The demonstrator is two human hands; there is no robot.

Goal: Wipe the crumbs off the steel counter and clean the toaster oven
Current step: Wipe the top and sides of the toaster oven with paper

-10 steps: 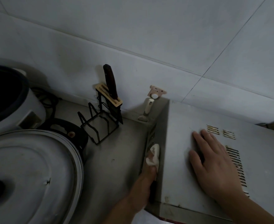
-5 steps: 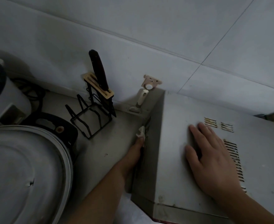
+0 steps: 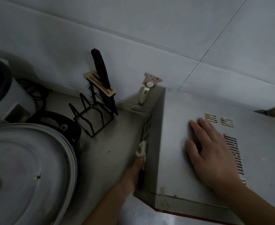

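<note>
— So where does it stand?
— Left hand presses a small white cloth against the toaster oven side wall, low beside the steel counter; its fingers are hidden behind the cloth, so I cannot tell their curl. Right hand lies flat on top, fingers straight and spread.
— What might go wrong?
— Probably the cloth snagging in the side vent slots, or a hard push sliding the oven toward the knife rack.
</note>
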